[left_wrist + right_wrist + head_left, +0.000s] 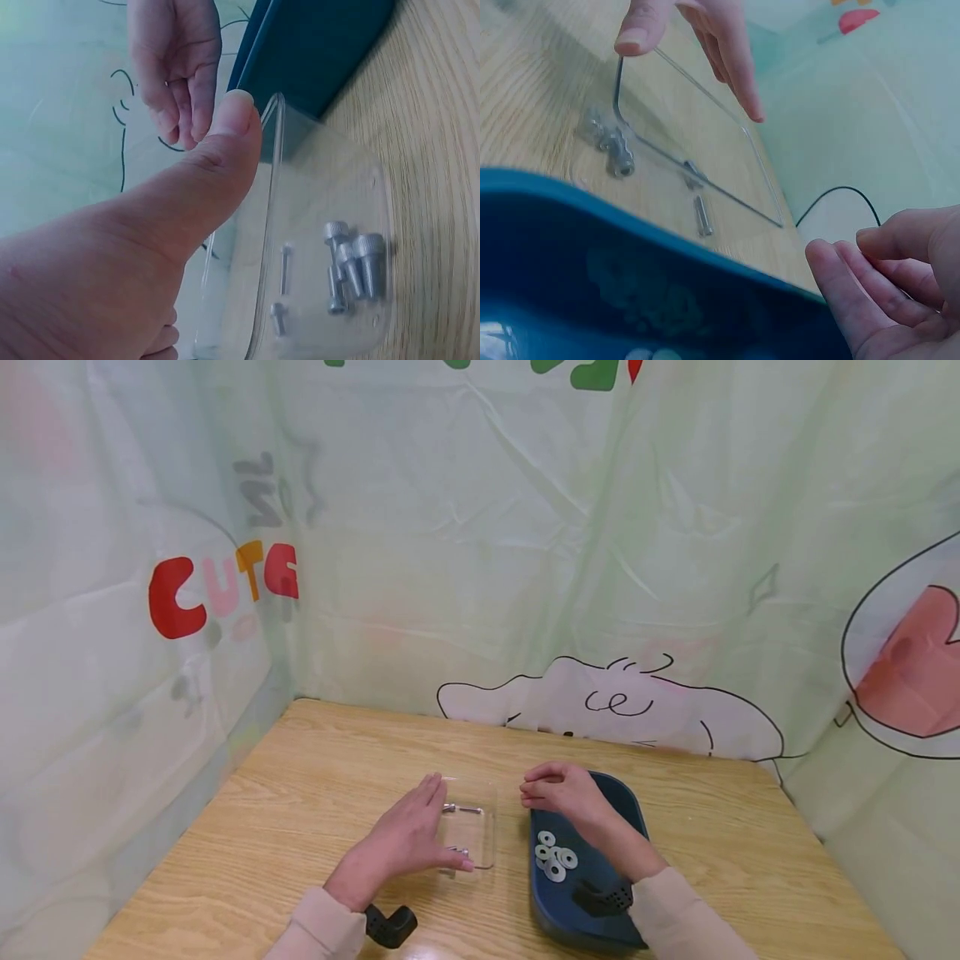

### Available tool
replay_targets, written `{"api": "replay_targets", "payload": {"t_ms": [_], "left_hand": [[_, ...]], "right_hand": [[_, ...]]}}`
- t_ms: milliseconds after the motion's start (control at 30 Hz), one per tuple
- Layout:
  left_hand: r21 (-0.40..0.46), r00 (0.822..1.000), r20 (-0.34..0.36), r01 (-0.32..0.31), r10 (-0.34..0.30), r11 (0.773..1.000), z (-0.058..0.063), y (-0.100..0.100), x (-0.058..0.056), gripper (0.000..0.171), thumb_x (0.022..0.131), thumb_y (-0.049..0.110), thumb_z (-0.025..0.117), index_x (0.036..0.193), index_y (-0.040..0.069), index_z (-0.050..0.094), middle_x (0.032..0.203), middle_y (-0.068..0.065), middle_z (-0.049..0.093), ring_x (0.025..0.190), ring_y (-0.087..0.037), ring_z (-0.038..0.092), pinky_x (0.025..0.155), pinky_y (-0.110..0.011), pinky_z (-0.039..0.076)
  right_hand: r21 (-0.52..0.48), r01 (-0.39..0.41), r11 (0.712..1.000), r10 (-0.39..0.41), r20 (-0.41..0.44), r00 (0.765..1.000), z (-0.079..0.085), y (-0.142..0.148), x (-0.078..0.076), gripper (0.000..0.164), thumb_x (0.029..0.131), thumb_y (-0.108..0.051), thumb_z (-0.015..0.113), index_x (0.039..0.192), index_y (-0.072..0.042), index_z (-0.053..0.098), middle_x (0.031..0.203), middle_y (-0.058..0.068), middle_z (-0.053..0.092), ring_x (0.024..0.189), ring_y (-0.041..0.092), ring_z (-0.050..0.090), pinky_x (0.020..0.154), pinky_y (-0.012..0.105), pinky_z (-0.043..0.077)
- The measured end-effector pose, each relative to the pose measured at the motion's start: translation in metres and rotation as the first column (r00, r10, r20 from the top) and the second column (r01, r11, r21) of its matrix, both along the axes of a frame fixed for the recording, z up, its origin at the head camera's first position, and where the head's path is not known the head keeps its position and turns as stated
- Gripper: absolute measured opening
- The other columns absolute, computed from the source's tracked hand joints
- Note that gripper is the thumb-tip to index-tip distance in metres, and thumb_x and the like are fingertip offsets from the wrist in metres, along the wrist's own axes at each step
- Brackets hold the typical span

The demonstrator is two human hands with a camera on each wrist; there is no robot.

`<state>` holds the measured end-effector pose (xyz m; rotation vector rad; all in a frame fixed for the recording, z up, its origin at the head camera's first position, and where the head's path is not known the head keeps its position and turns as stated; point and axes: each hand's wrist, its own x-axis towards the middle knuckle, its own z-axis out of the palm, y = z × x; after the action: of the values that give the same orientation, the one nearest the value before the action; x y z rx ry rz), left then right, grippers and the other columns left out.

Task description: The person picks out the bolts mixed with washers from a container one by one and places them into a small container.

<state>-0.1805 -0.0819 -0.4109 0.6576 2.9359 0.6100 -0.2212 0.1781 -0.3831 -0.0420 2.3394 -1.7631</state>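
Note:
A clear plastic box point(492, 831) stands on the table with several metal socket-head bolts point(370, 266) in it. Across its left part reaches my left hand point(408, 831), fingers straight and thumb spread, the thumb tip right at the box rim in the wrist views. To the right is a dark blue tray point(547, 924) holding several pale flat washers point(555, 870). Above the far part of this tray hovers my right hand point(566, 793), its fingers loosely bent and thumb close to them; nothing shows between them.
The wooden table point(315, 777) meets a printed curtain point(420, 610) at the back and on both sides. Black wrist devices, one at the left wrist point(390, 927) and one at the right wrist point(602, 897), hang below the sleeves.

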Motion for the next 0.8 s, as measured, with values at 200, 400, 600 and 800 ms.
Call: {"api": "replay_targets", "payload": {"t_ms": [200,400,600,800], "left_hand": [[-0.010,1.000,-0.006,0.017,-0.017,1.000,0.002,0.008,-0.001,0.122,0.072,0.071,0.073,0.153,-0.007,0.026,0.162,-0.024,0.022,0.152,-0.035,0.023,0.122,-0.048,0.028],[0.006,0.999,0.000,0.043,-0.043,0.999,0.003,0.018,-0.003,0.123,0.070,0.070,0.075,0.154,-0.006,0.025,0.163,-0.021,0.021,0.152,-0.034,0.023,0.123,-0.047,0.027],[0.018,0.998,0.010,0.069,-0.069,0.997,0.004,0.031,-0.003,0.121,0.072,0.069,0.075,0.154,-0.005,0.025,0.164,-0.020,0.020,0.152,-0.032,0.022,0.123,-0.046,0.027],[-0.006,0.994,-0.010,0.108,-0.108,0.994,0.006,0.047,-0.001,0.120,0.072,0.070,0.074,0.155,-0.002,0.026,0.165,-0.017,0.021,0.152,-0.029,0.023,0.123,-0.043,0.029]], "right_hand": [[-0.012,0.021,1.000,-0.021,0.003,1.000,-0.002,0.016,0.000,0.026,0.097,-0.005,0.061,0.118,0.010,0.059,0.110,0.024,0.069,0.095,0.026,0.073,0.092,0.043,0.058],[-0.002,0.042,0.999,-0.042,0.000,0.999,-0.006,0.028,0.000,0.026,0.097,-0.005,0.060,0.118,0.011,0.058,0.110,0.026,0.069,0.096,0.028,0.073,0.090,0.040,0.059],[0.030,0.063,0.998,-0.063,-0.001,0.998,-0.012,0.035,-0.001,0.028,0.098,-0.005,0.058,0.120,0.012,0.057,0.114,0.030,0.066,0.101,0.033,0.072,0.089,0.039,0.059],[0.050,0.108,0.993,-0.108,-0.011,0.994,-0.019,0.041,-0.002,0.027,0.097,-0.004,0.059,0.118,0.012,0.058,0.112,0.030,0.067,0.097,0.031,0.073,0.086,0.037,0.061]]}}
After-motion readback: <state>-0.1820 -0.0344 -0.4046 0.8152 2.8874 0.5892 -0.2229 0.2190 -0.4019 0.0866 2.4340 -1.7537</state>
